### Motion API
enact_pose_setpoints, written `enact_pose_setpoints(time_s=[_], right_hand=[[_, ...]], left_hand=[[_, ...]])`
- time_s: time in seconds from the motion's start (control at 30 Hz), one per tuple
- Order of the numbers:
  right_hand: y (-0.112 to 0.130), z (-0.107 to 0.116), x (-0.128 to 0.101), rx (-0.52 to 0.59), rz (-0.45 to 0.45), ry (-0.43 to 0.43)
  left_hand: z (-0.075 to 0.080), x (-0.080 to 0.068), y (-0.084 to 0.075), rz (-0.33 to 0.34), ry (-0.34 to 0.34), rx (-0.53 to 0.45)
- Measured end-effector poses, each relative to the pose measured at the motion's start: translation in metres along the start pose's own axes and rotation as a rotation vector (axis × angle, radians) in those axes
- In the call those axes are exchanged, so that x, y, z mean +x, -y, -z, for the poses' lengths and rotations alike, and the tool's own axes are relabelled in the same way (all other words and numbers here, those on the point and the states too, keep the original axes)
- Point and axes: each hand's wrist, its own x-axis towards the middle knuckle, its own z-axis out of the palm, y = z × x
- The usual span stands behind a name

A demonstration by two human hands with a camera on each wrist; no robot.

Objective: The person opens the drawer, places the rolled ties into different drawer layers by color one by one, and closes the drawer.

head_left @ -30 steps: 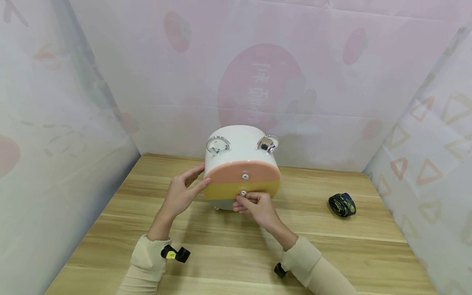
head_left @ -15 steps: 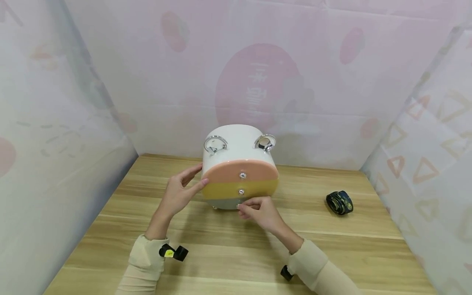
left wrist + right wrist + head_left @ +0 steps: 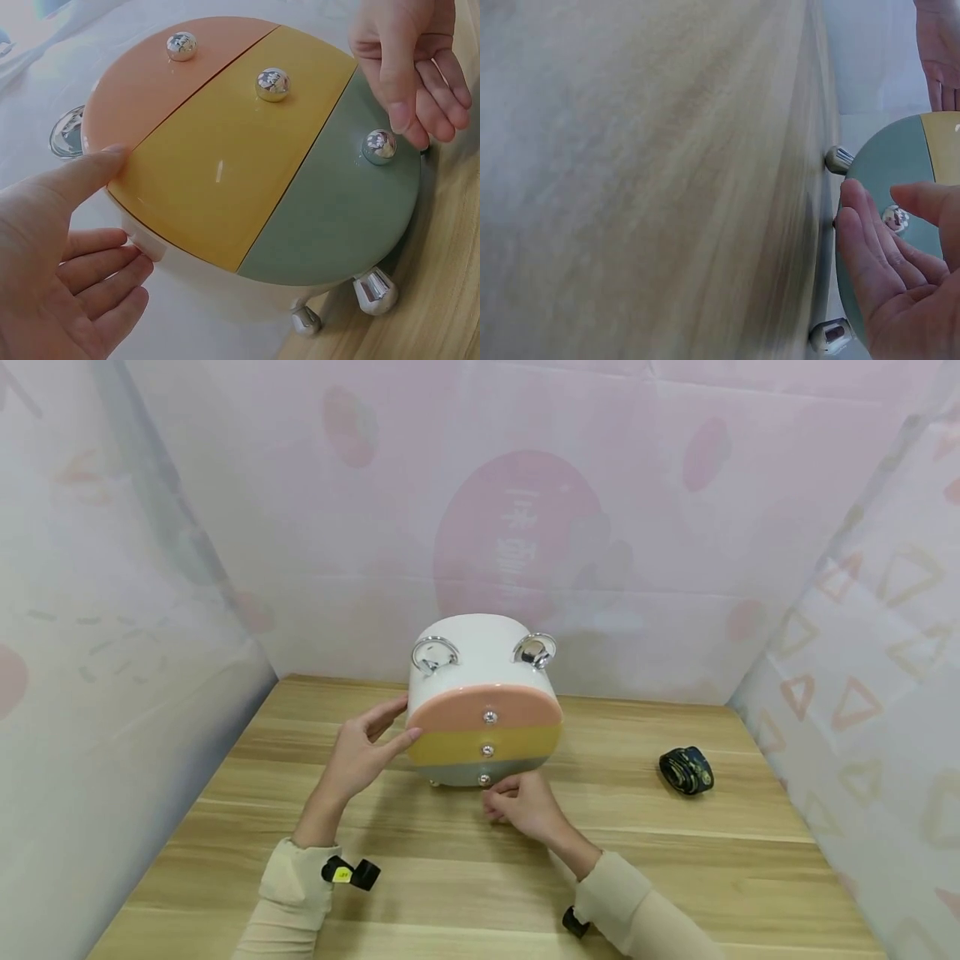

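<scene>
A round white drawer box [image 3: 480,664] stands on the wooden table [image 3: 675,860]. Its front has a pink drawer [image 3: 157,86], a yellow drawer [image 3: 225,157] and a grey-green drawer [image 3: 330,217], each with a silver knob. My left hand [image 3: 360,756] steadies the box's left side, its thumb [image 3: 90,169] pressed against the front edge and its fingers relaxed. My right hand [image 3: 517,802] sits low in front of the grey-green drawer. Its fingers [image 3: 409,112] are loosely curled beside the bottom knob [image 3: 379,146] and do not grip it. In the right wrist view the thumb and fingers flank that knob [image 3: 895,217] with a gap.
Two silver ring handles [image 3: 433,653] sit on top of the box, and silver feet [image 3: 373,291] hold it off the table. A dark rolled strap [image 3: 686,771] lies to the right. Patterned backdrop walls close in the left, back and right.
My right hand has let go of the yellow drawer's knob and dropped to the grey-green drawer's knob. The left hand and the box have stayed put.
</scene>
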Motion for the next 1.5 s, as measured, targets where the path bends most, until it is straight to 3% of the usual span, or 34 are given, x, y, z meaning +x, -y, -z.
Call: enact_pose_setpoints(time_s=[1.03, 1.5], right_hand=[[-0.002, -0.020, 0.016, -0.007, -0.024, -0.070], [-0.004, -0.021, 0.014, 0.019, -0.013, -0.092]], left_hand=[[0.002, 0.000, 0.005, 0.023, 0.004, -0.010], [0.002, 0.001, 0.007, -0.005, 0.006, -0.001]])
